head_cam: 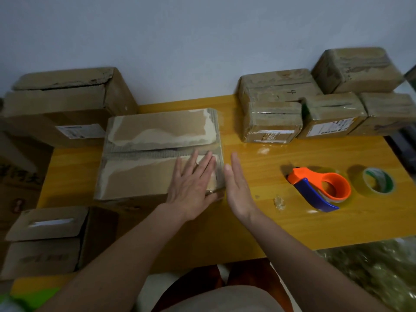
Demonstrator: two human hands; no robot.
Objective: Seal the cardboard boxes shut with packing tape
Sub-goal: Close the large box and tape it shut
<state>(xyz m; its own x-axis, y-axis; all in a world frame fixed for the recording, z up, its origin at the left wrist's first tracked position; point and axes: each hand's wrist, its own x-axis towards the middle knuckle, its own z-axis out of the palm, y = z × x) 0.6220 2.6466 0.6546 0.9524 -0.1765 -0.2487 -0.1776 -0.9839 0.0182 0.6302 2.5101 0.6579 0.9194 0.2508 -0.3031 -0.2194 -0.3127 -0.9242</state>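
Clearly "4" marks one taped box [279, 86]; both hands' fingers [203, 164] lie straight.

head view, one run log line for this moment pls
left hand: flat on box top | right hand: open beside box | tape dispenser: idle on table

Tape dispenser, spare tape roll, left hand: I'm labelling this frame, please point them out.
tape dispenser [319, 188]: head view, on its orange body.
spare tape roll [369, 190]: head view, on its near rim.
left hand [191, 179]: head view, on its back.
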